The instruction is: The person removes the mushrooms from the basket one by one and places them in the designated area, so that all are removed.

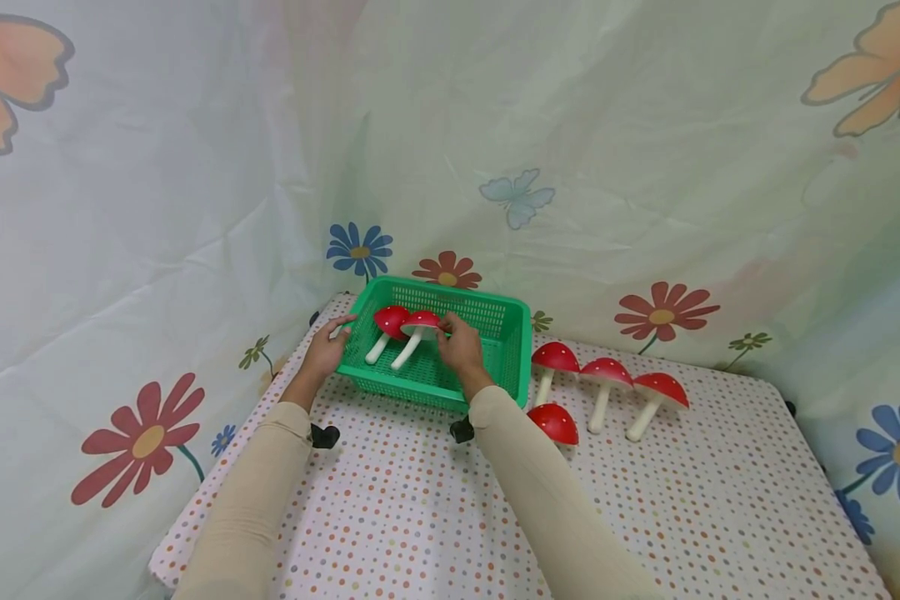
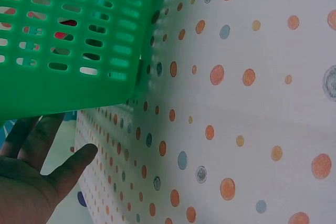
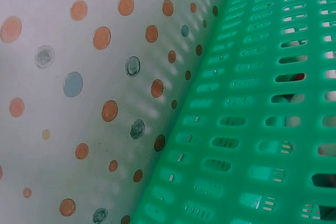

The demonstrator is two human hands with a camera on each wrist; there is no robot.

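A green plastic basket (image 1: 412, 387) stands on the table, with two red-capped, white-stemmed toy mushrooms inside it, side by side. My right hand (image 1: 462, 346) reaches over the basket and pinches the cap edge of the right-hand mushroom (image 1: 422, 322). Left of that one lies the other mushroom (image 1: 392, 320). At the basket's left end my left hand (image 1: 326, 352) is beside the rim, thumb spread apart. In the left wrist view, the fingers of the left hand (image 2: 31, 182) stretch up against the basket's edge. The right wrist view shows the basket's slotted wall (image 3: 252, 129), with the right hand out of sight.
Several more toy mushrooms lie right of the basket, among them one at the far right (image 1: 660, 390) and one partly hidden by my right sleeve (image 1: 555, 423). A dotted cloth covers the table (image 1: 390, 500). A flower-printed curtain (image 1: 420, 125) hangs behind.
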